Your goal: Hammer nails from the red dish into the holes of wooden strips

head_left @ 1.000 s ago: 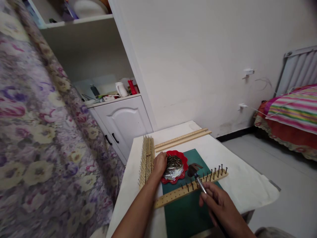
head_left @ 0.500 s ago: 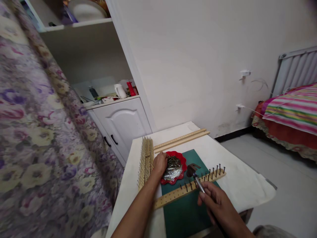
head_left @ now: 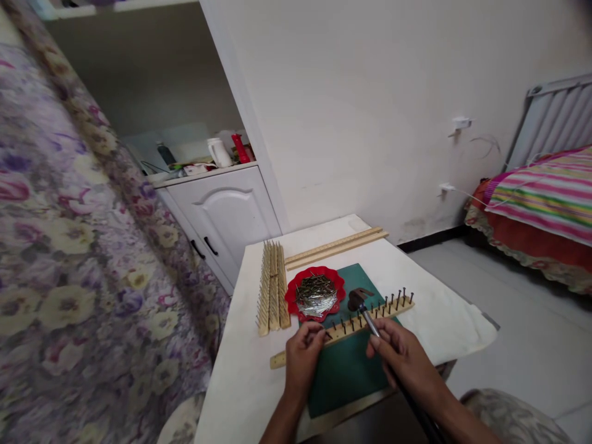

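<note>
My right hand [head_left: 398, 351] grips a claw hammer [head_left: 371, 322] by its shaft, the head hanging over a wooden strip [head_left: 342, 333]. Several dark nails [head_left: 397, 300] stand upright along that strip from its middle to its right end. Over the left part of the strip, my left hand [head_left: 304, 354] pinches a nail [head_left: 328, 335] between thumb and fingertips, close to the wood. Just beyond lies a red scalloped dish [head_left: 292, 297] heaped with loose nails [head_left: 317, 295]. A green mat [head_left: 346, 376] lies beneath the strip.
Strips bristling with nails [head_left: 274, 290] lie at the table's left. Two bare wooden strips [head_left: 335, 248] rest near the back edge of the white table [head_left: 430, 327]. A floral curtain [head_left: 69, 246] hangs at left, beside a white cabinet [head_left: 231, 216]; a bed [head_left: 546, 191] stands at right.
My left hand has left the dish's rim and come toward me to the strip, now with a nail in its fingers. The hammer stays in my right hand, nearly still.
</note>
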The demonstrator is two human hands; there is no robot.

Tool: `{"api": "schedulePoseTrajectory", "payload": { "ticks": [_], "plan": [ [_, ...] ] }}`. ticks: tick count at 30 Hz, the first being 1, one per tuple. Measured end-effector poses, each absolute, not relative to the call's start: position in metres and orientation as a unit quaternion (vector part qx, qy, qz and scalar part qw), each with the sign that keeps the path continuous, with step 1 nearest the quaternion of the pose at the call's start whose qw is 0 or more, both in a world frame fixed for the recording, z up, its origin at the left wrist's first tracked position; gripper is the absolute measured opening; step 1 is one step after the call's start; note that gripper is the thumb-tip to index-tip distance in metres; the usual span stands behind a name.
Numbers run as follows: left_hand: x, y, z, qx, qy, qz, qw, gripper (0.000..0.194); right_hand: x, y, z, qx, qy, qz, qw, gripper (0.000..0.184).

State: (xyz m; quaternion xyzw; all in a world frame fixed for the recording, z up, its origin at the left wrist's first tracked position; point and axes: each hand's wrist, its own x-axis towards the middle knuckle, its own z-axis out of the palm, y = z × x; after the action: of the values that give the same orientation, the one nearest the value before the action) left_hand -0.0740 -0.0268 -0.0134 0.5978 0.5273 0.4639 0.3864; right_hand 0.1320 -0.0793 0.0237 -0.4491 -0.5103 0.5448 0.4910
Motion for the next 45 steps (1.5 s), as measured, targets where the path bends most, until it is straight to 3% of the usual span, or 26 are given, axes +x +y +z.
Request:
{"api": "schedulePoseTrajectory", "payload": {
  "ticks": [10, 28, 45],
  "plan": [
    [-0.059, -0.031, -0.021, 0.656, 0.54, 0.439, 0.293, 0.017, 0.133, -0.08, 0.024, -0.455, -0.508, 0.541, 0.492, 0.019],
    [-0.053, -0.028, -0.023, 0.699, 0.538, 0.413, 0.227, 0.014, 0.131, -0.084, 0.026, -0.444, -0.531, 0.56, 0.455, 0.019],
    [-0.052, -0.027, -0.027, 0.695, 0.542, 0.41, 0.233, 0.011, 0.112, -0.086, 0.027, -0.469, -0.592, 0.518, 0.402, 0.017]
  ]
}}
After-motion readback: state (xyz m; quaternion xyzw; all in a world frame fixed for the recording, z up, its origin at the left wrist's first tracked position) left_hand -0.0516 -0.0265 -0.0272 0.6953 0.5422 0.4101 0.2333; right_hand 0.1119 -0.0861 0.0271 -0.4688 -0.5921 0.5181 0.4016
